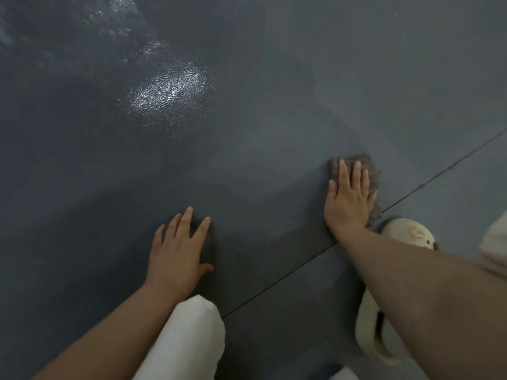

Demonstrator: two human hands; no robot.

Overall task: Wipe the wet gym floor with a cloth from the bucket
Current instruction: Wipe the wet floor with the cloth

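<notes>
A brownish-grey fuzzy cloth (371, 175) lies flat on the dark grey gym floor (247, 149) at the right of centre. My right hand (348, 198) presses down on it with straight, spread fingers; the cloth shows past the fingertips and along the hand's right side. My left hand (181, 250) rests flat on the bare floor, fingers spread, holding nothing. The floor looks darker and wet on the left, with a bright glare patch (170, 91) on the pebbled surface. No bucket is in view.
A thin seam (274, 289) runs diagonally across the floor from lower centre to the right edge. My cream slipper (406, 234) stands just right of the cloth. My knee in white trousers (189, 333) sits below the left hand. The floor at upper right looks lighter and drier.
</notes>
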